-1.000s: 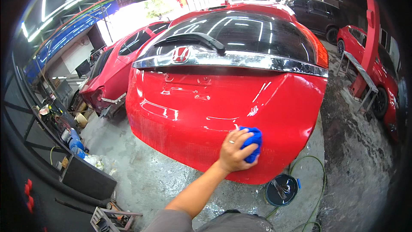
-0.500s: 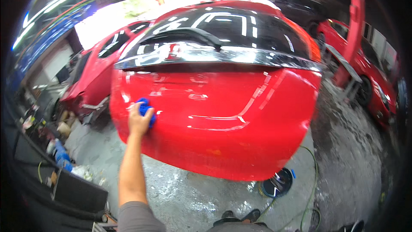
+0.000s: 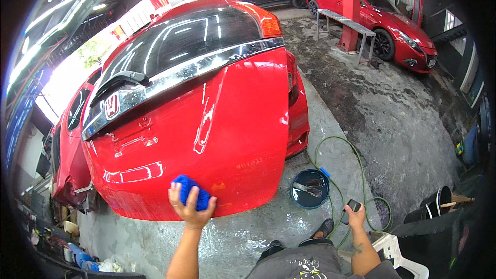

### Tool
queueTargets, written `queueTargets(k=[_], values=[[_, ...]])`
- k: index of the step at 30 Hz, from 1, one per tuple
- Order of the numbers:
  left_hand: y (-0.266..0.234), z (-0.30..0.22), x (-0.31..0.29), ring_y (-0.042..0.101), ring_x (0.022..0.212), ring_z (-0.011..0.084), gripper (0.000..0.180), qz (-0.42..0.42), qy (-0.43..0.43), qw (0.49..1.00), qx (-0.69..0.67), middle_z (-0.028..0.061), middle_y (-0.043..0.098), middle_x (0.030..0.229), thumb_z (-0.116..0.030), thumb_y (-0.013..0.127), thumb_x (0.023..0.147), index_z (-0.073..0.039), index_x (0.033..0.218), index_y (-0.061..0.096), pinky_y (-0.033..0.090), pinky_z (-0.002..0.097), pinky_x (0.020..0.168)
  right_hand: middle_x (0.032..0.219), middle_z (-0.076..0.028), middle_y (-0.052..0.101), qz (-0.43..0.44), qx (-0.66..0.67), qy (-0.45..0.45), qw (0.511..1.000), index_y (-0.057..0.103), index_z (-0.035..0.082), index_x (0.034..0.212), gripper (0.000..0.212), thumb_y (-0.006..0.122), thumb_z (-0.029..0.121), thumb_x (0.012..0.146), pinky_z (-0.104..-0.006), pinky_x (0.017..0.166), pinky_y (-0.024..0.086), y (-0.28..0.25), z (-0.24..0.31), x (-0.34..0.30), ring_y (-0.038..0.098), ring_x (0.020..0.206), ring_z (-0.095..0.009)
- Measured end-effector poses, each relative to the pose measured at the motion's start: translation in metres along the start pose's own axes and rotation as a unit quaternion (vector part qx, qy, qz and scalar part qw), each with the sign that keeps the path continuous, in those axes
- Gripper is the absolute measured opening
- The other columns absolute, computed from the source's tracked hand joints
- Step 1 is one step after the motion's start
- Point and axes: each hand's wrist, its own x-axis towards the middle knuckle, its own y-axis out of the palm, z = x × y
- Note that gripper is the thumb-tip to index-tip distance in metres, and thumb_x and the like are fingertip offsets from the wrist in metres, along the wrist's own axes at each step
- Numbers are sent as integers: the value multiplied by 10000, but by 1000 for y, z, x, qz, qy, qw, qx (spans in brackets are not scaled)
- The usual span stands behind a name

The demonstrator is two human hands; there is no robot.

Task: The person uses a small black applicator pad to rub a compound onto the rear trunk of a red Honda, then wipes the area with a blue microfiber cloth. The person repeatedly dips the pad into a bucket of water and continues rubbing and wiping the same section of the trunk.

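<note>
Change since earlier: half a second ago the left hand (image 3: 191, 204) pressed the blue cloth (image 3: 190, 193) high on the left part of the red rear panel (image 3: 206, 139); now hand and cloth are low, at the bottom edge of it, and the view has turned so the panel leans to the left.
Left hand: fingers spread and curled over the blue cloth, holding it flat against the paint, thumb on the left side.
Blue cloth: between the palm and the lower edge of the panel, a small part showing above the fingers.
Right hand: the right hand (image 3: 356, 215) is low, beside the body and well apart from the car, closed on a small dark object (image 3: 353, 205); what it is I cannot tell.
Just right of the left hand: a round dark bucket (image 3: 310, 188) on the wet floor (image 3: 361, 113), with a tool lying in it, and a green hose (image 3: 336, 147) looping around it.
How to wipe well, as I judge: keep the palm flat, use even pressure, make overlapping strokes along the bottom edge, and turn the cloth when it is dirty.
Above the hand: chrome strip (image 3: 196, 70) and dark rear window (image 3: 181, 36).
Far: a metal bench (image 3: 346, 20), a red pillar (image 3: 350, 5), another red car (image 3: 392, 15).
</note>
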Motion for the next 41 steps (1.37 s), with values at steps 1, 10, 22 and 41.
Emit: queueTargets(k=[1, 10, 22, 41], values=[[8, -21, -4, 491, 1533, 549, 693, 27, 9, 1000, 7, 252, 532, 1633, -409, 1027, 752, -183, 1346, 753, 382, 738, 1276, 1005, -96, 781, 14, -17, -21, 1000, 710, 17, 1156, 516, 1027, 235, 811, -400, 811, 597, 7, 14, 10, 722, 866, -212], [103, -201, 18, 554, 1453, 447, 342, 107, 64, 990, -65, 139, 631, 1513, -218, 983, 735, -262, 1053, 868, 478, 636, 1198, 990, -13, 774, 50, 97, 147, 983, 725, 118, 1180, 321, 925, 282, 990, -388, 726, 584, 2, -48, 108, 726, 858, -145], [372, -361, -140, 718, 1229, 418, 506, 438, -291, 806, -273, 189, 732, 1355, -275, 1002, 813, -170, 1273, 819, 593, 509, 1071, 1030, -25, 689, 163, 69, 299, 938, 613, 117, 1381, 462, 859, 332, 1054, -361, 545, 518, 125, -189, 153, 683, 787, -169], [649, -374, -462, 195, 1694, 587, 1027, 841, 6, 540, -29, 242, 198, 1857, -393, 901, 888, -235, 1763, 388, 272, 794, 1311, 1915, -185, 145, 469, -436, -95, 762, 109, 221, 1864, 908, 595, 221, 1096, -652, 1414, 117, 334, -320, 212, 148, 1758, -430]])
